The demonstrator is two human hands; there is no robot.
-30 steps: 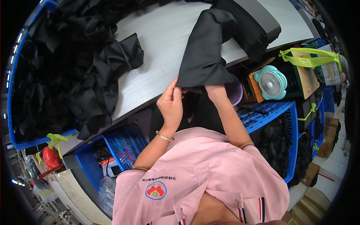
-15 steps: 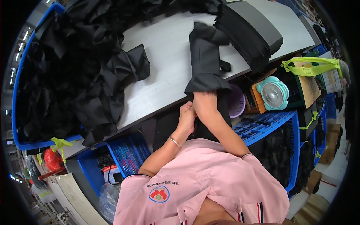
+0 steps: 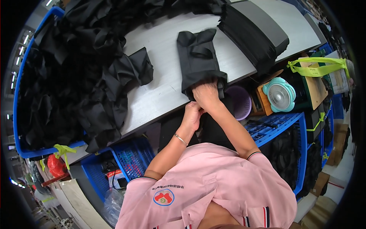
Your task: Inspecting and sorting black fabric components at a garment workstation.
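Observation:
A black fabric piece (image 3: 196, 65), sewn like a sleeve or pouch with a strap-like loop on top, lies on the grey table towards its near edge. My right hand (image 3: 206, 94) reaches into its near end, where the cloth hides the fingertips. Just below, at the table edge, my left hand (image 3: 192, 115) is closed with its fingers curled beside my right wrist. What the left fingers pinch, if anything, is hidden. To the left a heap of crumpled black fabric pieces (image 3: 87, 76) spills onto the table, and a neat stack of flat black pieces (image 3: 253, 32) stands at the far right.
The heap fills a large blue crate (image 3: 17, 114) on the left. Below the table edge are a blue basket (image 3: 131, 158), a purple basket (image 3: 241, 105), a turquoise fan (image 3: 280, 95) and another blue crate (image 3: 301, 152) holding black fabric. A yellow-green strap (image 3: 318, 70) hangs at the right.
The black fabric piece has shifted left and turned, and its loop now lies on top. My right hand has moved slightly, still in its near end. The left hand stays closed beside it.

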